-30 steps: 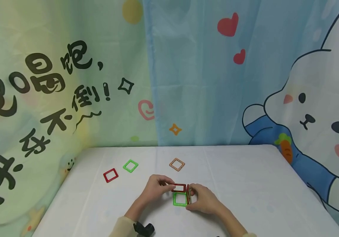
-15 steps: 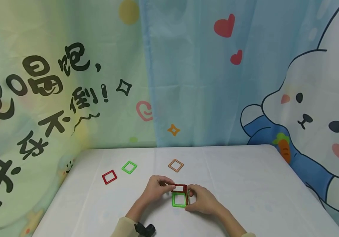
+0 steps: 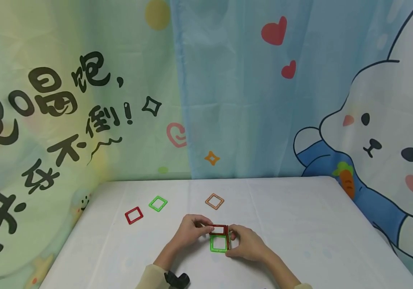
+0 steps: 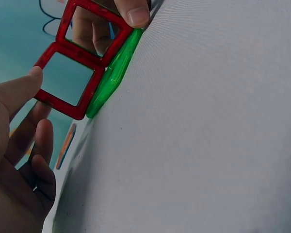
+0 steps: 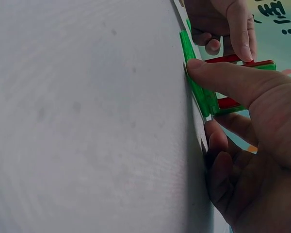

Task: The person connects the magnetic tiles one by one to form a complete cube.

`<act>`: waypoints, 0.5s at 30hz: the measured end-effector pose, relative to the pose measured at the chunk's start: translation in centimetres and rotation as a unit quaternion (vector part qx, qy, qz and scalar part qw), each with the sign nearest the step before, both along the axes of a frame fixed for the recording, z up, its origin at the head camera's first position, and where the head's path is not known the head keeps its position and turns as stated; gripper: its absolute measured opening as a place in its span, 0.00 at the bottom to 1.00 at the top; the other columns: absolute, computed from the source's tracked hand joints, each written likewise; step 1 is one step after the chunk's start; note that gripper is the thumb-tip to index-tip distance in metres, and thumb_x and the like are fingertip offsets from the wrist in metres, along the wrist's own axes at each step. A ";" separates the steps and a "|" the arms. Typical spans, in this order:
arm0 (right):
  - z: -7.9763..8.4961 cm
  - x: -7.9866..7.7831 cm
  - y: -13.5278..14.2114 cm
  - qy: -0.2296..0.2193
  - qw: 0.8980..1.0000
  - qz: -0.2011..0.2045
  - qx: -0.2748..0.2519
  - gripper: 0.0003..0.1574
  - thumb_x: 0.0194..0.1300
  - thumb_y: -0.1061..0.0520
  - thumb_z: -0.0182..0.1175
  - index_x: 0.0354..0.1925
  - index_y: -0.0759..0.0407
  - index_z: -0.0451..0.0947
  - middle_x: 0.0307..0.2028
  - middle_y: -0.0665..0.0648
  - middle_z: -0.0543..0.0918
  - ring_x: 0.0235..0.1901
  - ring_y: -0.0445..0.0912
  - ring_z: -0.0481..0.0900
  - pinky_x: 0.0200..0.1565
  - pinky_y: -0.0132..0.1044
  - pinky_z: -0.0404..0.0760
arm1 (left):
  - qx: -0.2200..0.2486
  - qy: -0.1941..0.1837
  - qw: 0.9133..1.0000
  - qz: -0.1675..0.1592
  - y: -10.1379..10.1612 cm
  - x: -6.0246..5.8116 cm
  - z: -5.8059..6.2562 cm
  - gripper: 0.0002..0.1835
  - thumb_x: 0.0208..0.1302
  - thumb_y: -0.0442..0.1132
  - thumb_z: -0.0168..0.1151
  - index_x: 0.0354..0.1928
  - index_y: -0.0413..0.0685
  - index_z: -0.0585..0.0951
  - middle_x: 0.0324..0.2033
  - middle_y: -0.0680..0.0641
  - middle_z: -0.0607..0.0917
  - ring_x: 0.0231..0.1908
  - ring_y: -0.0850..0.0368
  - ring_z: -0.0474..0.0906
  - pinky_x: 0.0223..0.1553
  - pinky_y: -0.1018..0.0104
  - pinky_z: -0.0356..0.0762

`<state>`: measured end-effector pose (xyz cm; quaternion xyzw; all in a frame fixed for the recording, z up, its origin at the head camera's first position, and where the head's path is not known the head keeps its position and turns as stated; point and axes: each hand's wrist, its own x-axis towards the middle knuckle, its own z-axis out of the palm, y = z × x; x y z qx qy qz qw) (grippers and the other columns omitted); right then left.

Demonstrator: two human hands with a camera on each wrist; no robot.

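Observation:
My left hand [image 3: 192, 230] pinches a red square magnetic tile [image 4: 63, 107] by its edge, thumb on one face and fingers behind. This tile stands on edge along the back of a green square tile [image 3: 218, 251], which lies flat on the table. Another upright red tile [image 4: 119, 42] meets it at the corner, along the green tile's right side. My right hand [image 3: 246, 243] grips that right-hand upright, its thumb at the near bottom corner and fingers toward the far edge. In the right wrist view a green frame [image 5: 228, 111] shows on the upright's outer side.
Farther back on the white table [image 3: 300, 224] lie a red tile [image 3: 134, 221], a green tile [image 3: 158, 210] and an orange tile [image 3: 215, 207], each apart from the others. A printed curtain [image 3: 235, 100] hangs behind the table.
The right-hand upright has shifted slightly left and now meets the back red tile at the corner. Both hands keep their hold; little else differs.

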<state>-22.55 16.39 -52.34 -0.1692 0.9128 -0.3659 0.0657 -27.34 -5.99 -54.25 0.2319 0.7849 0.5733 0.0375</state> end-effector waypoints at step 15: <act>-0.1 0.0 -0.1 -0.005 1.000 -0.012 0.014 0.35 0.39 0.51 0.81 0.47 0.55 0.77 0.32 0.46 0.73 0.34 0.44 0.70 0.38 0.43 0.69 | -0.032 -0.018 0.999 0.004 -1.1 0.2 0.2 0.07 0.57 0.38 0.72 0.38 0.46 0.87 0.31 0.54 0.85 0.24 0.62 0.78 0.25 0.69 0.74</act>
